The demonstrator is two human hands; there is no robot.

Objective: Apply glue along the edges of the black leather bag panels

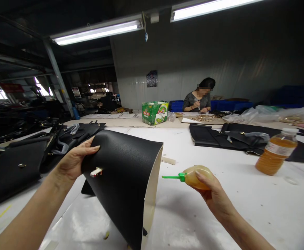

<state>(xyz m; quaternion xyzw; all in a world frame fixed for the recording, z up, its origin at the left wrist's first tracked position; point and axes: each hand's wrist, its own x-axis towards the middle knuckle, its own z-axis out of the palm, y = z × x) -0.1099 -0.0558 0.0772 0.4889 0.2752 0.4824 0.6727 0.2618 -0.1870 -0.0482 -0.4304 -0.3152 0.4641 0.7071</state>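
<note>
My left hand (75,158) grips the upper left edge of a black leather panel (125,170), its thumb on the front face. The panel is lifted off the table and bent, with a pale backing along its right edge. A metal clasp (96,172) sits on the leather close to my fingers. To the right, my right hand (211,189) is closed around a yellowish squeeze bottle (197,175) with a thin green nozzle. That nozzle points left at the panel's pale edge, a short gap away from it.
A bottle of orange liquid (277,151) stands at right on the white table (235,215). Black leather pieces (227,137) lie behind it, and more leather pieces (18,163) are piled at left. A green carton (155,113) and a seated co-worker (198,99) are at the back.
</note>
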